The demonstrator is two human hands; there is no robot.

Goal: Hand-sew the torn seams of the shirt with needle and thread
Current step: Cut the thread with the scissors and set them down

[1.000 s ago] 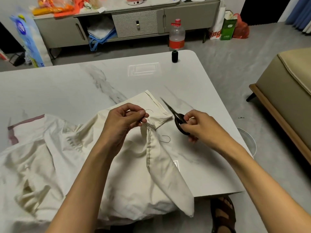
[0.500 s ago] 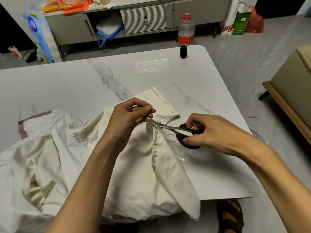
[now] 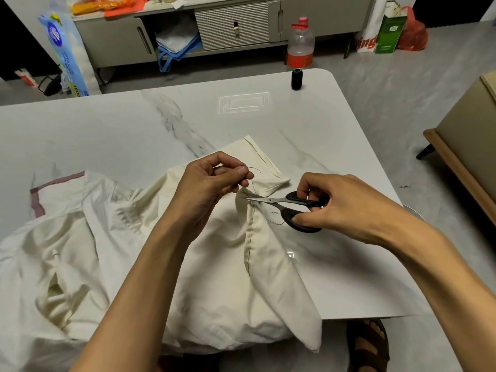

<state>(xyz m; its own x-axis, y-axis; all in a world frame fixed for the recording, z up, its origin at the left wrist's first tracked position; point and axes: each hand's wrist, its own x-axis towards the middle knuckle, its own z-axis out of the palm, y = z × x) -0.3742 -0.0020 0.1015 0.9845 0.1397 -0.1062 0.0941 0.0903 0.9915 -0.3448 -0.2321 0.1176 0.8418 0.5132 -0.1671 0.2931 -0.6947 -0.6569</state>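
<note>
The shirt lies crumpled on the table, most of it left of and under the left hand. That hand pinches the dark thread between thumb and forefinger, the other fingers curled in. It holds the same pinch as a second ago, with the thread drawn up from the cloth. No needle can be made out in it.

Just below those fingertips starts the seam, a line of dark stitches running down a long fold toward the near table edge. The line looks complete along the part that shows.

The change is in the scissors. A second ago they pointed up and away from the seam. Now they have swung round flat, their tips at the thread between the left fingertips and the top of the seam. The blades look close to shut; whether the thread is already parted cannot be told.

The right hand grips the black handles, fingers through the loops, right of the seam. A slack loop of thread lies on the cloth under the handles.

This probably means the stitching on this seam is over and the step in hand is trimming the tail. The cut wants to fall a little above the cloth, so that any knot is spared.
</note>
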